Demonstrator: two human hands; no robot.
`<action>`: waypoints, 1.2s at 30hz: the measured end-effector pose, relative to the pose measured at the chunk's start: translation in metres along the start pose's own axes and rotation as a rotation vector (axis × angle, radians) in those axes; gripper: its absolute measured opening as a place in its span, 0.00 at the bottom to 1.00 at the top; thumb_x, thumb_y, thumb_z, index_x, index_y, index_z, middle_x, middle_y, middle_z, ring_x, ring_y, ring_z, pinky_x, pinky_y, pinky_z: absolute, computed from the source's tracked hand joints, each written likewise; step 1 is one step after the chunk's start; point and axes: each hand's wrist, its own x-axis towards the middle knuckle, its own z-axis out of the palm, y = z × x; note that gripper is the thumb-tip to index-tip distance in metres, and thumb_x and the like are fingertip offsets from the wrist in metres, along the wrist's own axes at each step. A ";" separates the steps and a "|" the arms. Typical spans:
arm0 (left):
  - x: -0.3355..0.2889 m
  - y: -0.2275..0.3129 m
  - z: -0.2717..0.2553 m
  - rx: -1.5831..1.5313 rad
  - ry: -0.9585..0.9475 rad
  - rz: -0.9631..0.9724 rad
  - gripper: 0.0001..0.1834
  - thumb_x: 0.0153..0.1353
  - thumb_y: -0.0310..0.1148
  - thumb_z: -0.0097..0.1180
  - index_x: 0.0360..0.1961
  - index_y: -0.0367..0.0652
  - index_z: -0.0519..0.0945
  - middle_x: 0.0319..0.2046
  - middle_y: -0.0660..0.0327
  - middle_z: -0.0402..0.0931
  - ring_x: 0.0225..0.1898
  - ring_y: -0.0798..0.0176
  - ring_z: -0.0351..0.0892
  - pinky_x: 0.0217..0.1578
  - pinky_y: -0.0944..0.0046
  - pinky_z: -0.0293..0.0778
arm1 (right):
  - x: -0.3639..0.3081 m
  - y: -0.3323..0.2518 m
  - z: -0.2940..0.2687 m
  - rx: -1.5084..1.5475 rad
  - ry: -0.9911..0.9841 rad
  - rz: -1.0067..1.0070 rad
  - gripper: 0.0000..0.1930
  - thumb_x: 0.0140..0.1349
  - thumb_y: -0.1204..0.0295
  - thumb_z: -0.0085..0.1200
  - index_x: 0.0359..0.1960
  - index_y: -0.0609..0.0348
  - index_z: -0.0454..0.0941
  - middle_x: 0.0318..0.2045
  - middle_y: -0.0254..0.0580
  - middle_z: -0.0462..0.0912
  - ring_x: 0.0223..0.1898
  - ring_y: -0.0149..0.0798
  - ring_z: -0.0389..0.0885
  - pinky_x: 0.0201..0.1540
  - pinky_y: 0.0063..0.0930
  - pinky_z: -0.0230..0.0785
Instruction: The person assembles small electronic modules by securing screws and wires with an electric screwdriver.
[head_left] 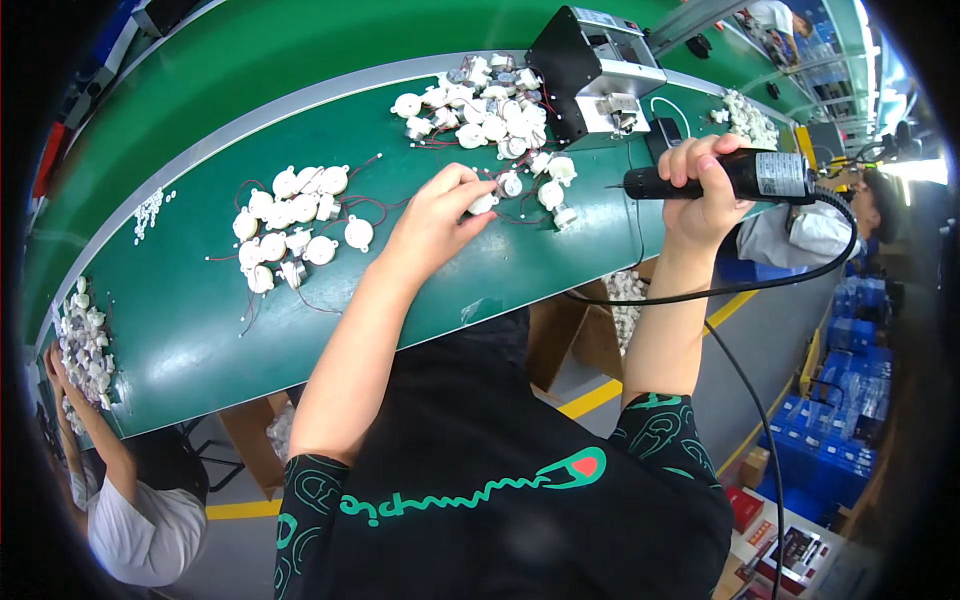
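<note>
My right hand (pixel 705 185) is wrapped round a black electric screwdriver (pixel 740 176), held level above the bench with its thin bit pointing left. A black cable runs from its rear end. The fingers of my left hand (pixel 432 222) are pinched on a small white round motor (pixel 482 205) at the bench top. Just right of it lie several similar white motors (pixel 551 194) with thin red wires. Another loose group of white motors (pixel 300 215) is spread to the left of my left hand.
A heap of motors (pixel 490 110) lies at the back beside a black and silver machine (pixel 600 85). Small white pieces (pixel 150 213) are scattered at far left. A co-worker's hands (pixel 65 375) are at another pile (pixel 85 340). Cardboard boxes (pixel 570 335) stand under the green bench (pixel 200 345).
</note>
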 end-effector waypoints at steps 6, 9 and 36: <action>-0.027 0.012 -0.018 -0.078 -0.093 -0.047 0.20 0.47 0.23 0.72 0.42 0.39 0.80 0.40 0.56 0.79 0.41 0.54 0.82 0.42 0.61 0.78 | 0.045 0.014 -0.023 -0.056 0.202 -0.106 0.16 0.58 0.82 0.53 0.49 0.65 0.70 0.21 0.40 0.72 0.19 0.36 0.69 0.24 0.36 0.69; -0.042 0.014 -0.028 -0.081 -0.132 -0.068 0.19 0.47 0.24 0.72 0.42 0.38 0.81 0.40 0.56 0.79 0.42 0.54 0.82 0.43 0.61 0.78 | 0.073 0.034 -0.026 -0.158 0.270 -0.128 0.13 0.55 0.86 0.54 0.43 0.67 0.72 0.20 0.43 0.74 0.17 0.38 0.71 0.24 0.37 0.70; -0.051 0.001 -0.028 0.078 -0.102 -0.085 0.16 0.47 0.34 0.71 0.38 0.44 0.84 0.34 0.63 0.81 0.38 0.58 0.78 0.44 0.58 0.68 | -0.065 0.049 0.126 0.127 -0.195 0.198 0.13 0.58 0.85 0.54 0.41 0.59 0.67 0.24 0.44 0.74 0.20 0.36 0.71 0.26 0.36 0.70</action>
